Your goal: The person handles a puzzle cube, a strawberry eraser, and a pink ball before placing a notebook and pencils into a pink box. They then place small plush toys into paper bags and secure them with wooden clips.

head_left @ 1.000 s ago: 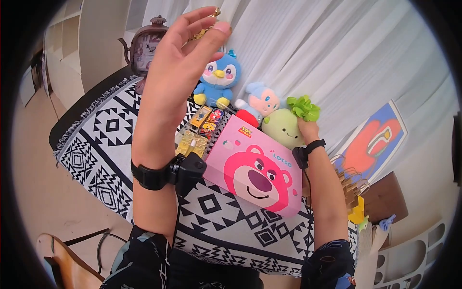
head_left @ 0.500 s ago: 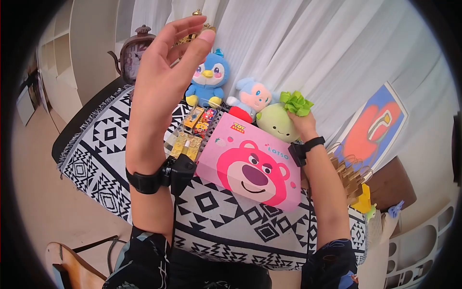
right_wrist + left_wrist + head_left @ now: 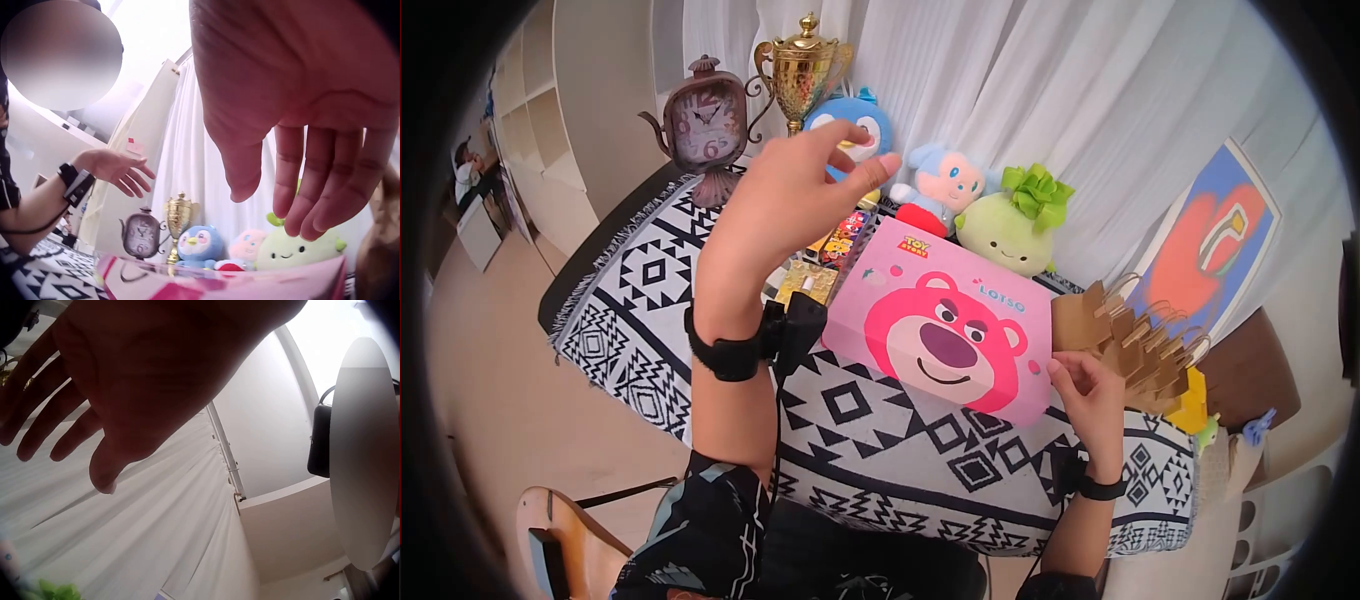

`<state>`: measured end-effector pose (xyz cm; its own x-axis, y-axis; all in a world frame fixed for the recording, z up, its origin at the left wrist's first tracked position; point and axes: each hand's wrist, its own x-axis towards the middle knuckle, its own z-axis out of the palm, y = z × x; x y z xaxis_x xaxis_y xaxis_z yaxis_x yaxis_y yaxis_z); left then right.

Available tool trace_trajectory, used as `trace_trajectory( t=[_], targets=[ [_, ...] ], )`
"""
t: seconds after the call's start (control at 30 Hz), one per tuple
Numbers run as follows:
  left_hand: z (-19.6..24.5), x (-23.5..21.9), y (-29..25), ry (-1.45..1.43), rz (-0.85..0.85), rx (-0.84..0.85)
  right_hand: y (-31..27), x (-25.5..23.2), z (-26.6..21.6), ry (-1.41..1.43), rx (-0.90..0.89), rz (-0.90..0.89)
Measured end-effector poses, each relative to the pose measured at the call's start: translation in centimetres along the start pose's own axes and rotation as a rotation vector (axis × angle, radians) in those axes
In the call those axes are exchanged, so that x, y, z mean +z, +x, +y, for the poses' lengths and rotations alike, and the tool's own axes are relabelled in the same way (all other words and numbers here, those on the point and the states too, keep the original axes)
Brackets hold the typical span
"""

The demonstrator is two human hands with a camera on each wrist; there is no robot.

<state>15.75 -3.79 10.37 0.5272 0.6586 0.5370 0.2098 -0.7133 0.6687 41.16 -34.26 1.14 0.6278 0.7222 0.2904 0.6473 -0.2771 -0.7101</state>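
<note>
My left hand (image 3: 795, 185) hovers in the air in front of the blue penguin plush (image 3: 850, 118), fingers relaxed and nothing in them. Behind it a gold trophy (image 3: 804, 80) stands upright beside a brown vintage clock (image 3: 705, 122). Near the right edge of the pink Lotso box (image 3: 875, 300) is my right hand (image 3: 1098, 400), fingertips right at the edge in the head view. The right wrist view shows those fingers (image 3: 319, 169) loosely extended and holding nothing. Behind the box sits a round green plush (image 3: 1003, 238) with leafy hair, beside a plush with blue hair (image 3: 948, 185).
Small yellow and red packs (image 3: 810, 282) lie left of the box. Brown paper bags (image 3: 1125, 345) stand to the right, before a colourful picture board (image 3: 1212, 245). A black-and-white patterned cloth (image 3: 845, 400) covers the table; white curtains (image 3: 1020, 80) hang behind.
My left hand has moved away from the trophy, down and to the right. The right hand has left the green plush and come forward to the box's right edge.
</note>
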Motion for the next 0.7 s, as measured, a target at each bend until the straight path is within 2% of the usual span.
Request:
trace_trajectory(
  t=[0.1,0.17,0.2,0.27,0.4,0.43,0.5,0.63,0.7],
  targets=[
    [0.5,0.8,0.0,0.086,-0.093,0.004,-0.6,1.0,3.1,-0.010,0.030,0.063],
    [1.2,1.1,-0.2,0.125,-0.115,-0.025,-1.0,1.7,4.1,-0.139,-0.187,0.085],
    [0.9,1.4,-0.1,0.167,-0.103,-0.061,-1.0,2.0,4.4,-0.107,-0.181,0.097],
    [-1.0,2.3,0.6,0.278,-0.097,-0.081,-0.8,2.4,4.9,0.001,-0.072,0.085],
    [-7.3,4.9,4.1,0.515,-0.379,-0.041,-0.8,3.0,5.3,-0.016,-0.097,0.145],
    [-8.3,5.5,4.7,0.436,-0.468,-0.163,-0.9,3.2,5.3,0.014,-0.086,0.159],
    [-12.1,7.4,6.1,0.517,-0.586,-0.238,-0.9,3.3,5.7,-0.040,-0.112,0.165],
    [-11.7,9.3,5.9,0.523,-0.670,-0.303,-1.3,3.3,5.7,-0.062,-0.118,0.178],
    [-11.7,10.2,6.2,0.552,-0.702,-0.395,-1.5,3.1,5.1,-0.042,-0.057,0.138]
  ],
)
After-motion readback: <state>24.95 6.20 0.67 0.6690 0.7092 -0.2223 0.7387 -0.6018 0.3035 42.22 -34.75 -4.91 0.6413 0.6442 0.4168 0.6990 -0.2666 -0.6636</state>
